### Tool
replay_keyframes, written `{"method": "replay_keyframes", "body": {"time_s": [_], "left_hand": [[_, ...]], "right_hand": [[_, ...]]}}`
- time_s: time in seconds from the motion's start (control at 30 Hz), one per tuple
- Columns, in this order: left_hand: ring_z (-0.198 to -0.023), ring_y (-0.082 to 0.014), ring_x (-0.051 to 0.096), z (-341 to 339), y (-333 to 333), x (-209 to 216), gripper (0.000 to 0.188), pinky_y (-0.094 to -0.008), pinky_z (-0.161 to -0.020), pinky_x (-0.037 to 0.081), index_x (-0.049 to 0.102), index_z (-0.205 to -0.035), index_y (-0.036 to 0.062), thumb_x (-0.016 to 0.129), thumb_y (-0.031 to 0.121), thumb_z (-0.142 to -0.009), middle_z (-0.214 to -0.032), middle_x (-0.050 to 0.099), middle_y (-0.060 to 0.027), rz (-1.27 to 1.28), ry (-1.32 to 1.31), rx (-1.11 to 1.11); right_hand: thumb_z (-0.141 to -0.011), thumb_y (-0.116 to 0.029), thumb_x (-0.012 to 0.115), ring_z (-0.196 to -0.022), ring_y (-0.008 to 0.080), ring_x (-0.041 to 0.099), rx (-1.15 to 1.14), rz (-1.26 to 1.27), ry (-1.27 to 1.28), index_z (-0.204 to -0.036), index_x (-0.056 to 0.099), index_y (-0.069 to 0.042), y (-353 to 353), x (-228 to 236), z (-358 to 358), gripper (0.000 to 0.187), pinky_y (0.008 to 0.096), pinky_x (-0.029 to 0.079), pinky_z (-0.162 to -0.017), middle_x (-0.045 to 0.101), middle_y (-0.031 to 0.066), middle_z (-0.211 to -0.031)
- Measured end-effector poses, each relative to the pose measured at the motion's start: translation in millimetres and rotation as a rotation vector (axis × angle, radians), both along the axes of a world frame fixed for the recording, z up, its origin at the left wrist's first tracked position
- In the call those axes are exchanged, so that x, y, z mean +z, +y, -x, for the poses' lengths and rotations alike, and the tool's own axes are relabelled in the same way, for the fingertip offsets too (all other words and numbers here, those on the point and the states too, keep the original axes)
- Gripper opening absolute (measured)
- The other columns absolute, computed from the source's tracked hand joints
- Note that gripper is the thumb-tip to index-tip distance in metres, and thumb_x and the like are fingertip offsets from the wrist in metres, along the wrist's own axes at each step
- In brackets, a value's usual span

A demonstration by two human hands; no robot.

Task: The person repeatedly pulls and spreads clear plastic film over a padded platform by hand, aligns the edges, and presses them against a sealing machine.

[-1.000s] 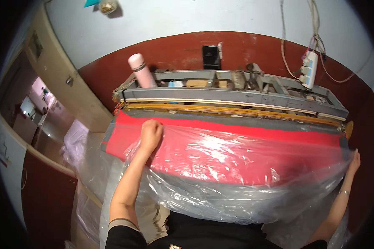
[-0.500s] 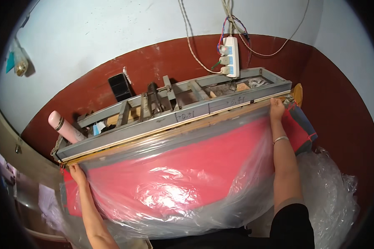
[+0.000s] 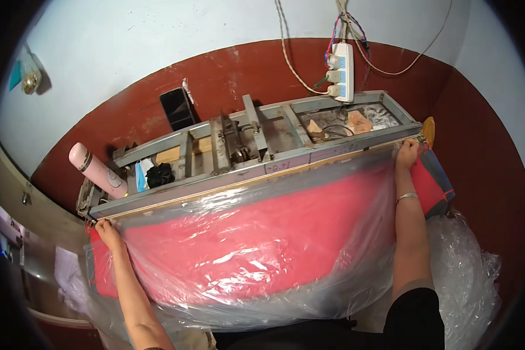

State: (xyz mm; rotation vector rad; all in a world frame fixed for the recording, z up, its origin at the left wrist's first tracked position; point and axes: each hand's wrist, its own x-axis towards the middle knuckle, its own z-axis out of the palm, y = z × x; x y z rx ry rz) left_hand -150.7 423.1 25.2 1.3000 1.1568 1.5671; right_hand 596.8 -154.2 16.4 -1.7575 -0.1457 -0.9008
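Clear plastic film stretches over a red-and-grey padded surface in front of me. My left hand is closed on the film's edge at the left end of a long grey metal frame. At the frame's right end, my right hand, with a bracelet on the wrist, is closed on the film's other top corner. Both hands lie just below the frame's front bar, where a thin pale strip runs along. The film sags in wrinkles toward my body. Fingertips are partly hidden in both hands.
A pink flask leans in the frame's left end. Behind the frame, a black phone rests against the wall, and a white power strip hangs with cords. Crumpled clear film is heaped at the right.
The frame's front bar now sits closer to the pale strip and the film, with less yellowish strip showing. My view has shifted slightly. Both hands keep their hold on the film.
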Motion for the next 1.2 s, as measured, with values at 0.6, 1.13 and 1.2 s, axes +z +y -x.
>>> {"method": "replay_keyframes", "body": {"time_s": [0.6, 1.13, 1.2], "left_hand": [[-0.076, -0.0057, 0.051, 40, -197, 110, 0.006, -0.0203, -0.070, 0.042, 0.054, -0.089, 0.0035, 0.052, -0.001, -0.085, -0.081, 0.054, 0.0020, -0.215, 0.307, -0.462], [-0.066, -0.0082, 0.052, 119, -314, 178, 0.024, -0.0217, -0.062, 0.043, 0.059, -0.101, 0.0010, 0.067, 0.005, -0.078, -0.074, 0.057, -0.0014, -0.186, 0.622, -0.578], [-0.065, -0.0076, 0.052, 143, -310, 162, 0.019, -0.0218, -0.062, 0.044, 0.060, -0.100, 0.0014, 0.064, 0.007, -0.082, -0.072, 0.058, -0.0005, 0.203, 0.671, -0.804]], "right_hand": [[-0.090, -0.017, 0.056, -0.099, 0.0259, 0.056, -0.147, 0.382, -0.411, -0.107, 0.060, 0.002, -64, 111, 137, 0.026, 0.0342, 0.044, -0.087, 0.060, 0.0146, -0.107], [-0.081, -0.015, 0.065, -0.064, 0.0128, 0.057, 2.222, 0.476, -0.126, -0.079, 0.062, -0.001, 290, 130, 567, 0.014, 0.0269, 0.046, -0.060, 0.061, 0.0061, -0.070], [-0.082, -0.015, 0.065, -0.068, 0.0081, 0.054, 2.057, 0.512, 0.094, -0.080, 0.062, -0.002, 278, 114, 537, 0.014, 0.0254, 0.045, -0.061, 0.061, 0.0037, -0.071]]}}
